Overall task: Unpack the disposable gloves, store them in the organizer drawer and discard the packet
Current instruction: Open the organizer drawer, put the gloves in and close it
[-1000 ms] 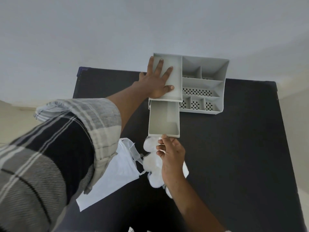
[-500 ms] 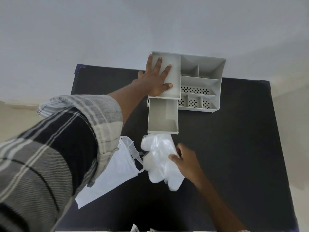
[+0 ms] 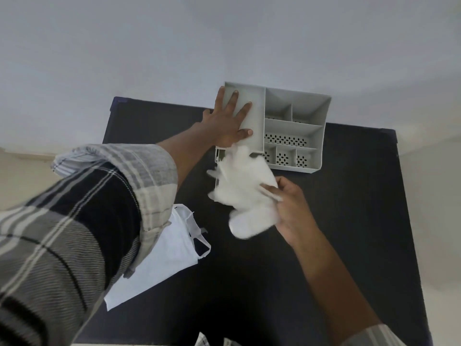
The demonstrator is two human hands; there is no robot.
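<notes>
A grey plastic organizer (image 3: 294, 128) stands at the far edge of a black table (image 3: 349, 221). My left hand (image 3: 228, 121) lies flat, fingers spread, on the organizer's closed left top. My right hand (image 3: 291, 211) grips a blurred bunch of translucent white disposable gloves (image 3: 245, 196) and holds it over the pulled-out drawer (image 3: 217, 158), which the gloves almost fully hide. The torn white packet (image 3: 169, 253) lies flat on the table at the near left, partly under my plaid sleeve.
The organizer's right side has several open compartments (image 3: 289, 139) with perforated floors. A pale wall stands behind the table. The table's right edge drops to a light floor (image 3: 436, 221).
My right hand has lifted the gloves off the table and carried them forward over the open drawer. My left hand has stayed on the organizer.
</notes>
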